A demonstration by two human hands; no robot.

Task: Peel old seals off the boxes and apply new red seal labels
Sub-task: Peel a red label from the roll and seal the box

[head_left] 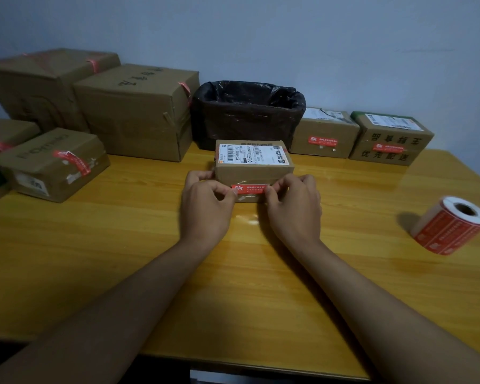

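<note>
A small cardboard box [254, 173] with a white shipping label on top stands in the middle of the wooden table [122, 245]. A red seal label [250, 189] lies across its near face. My left hand [205, 200] pinches the label's left end and my right hand [294, 203] pinches its right end. Both hands sit against the box's front face. A roll of red seal labels [450, 225] lies on its side at the right of the table.
A bin lined with a black bag [247, 115] stands behind the box. Two small boxes with red seals [324, 137] [391, 141] sit at the back right. Larger boxes [136, 112] [39, 84] and a small one [53, 164] crowd the left side.
</note>
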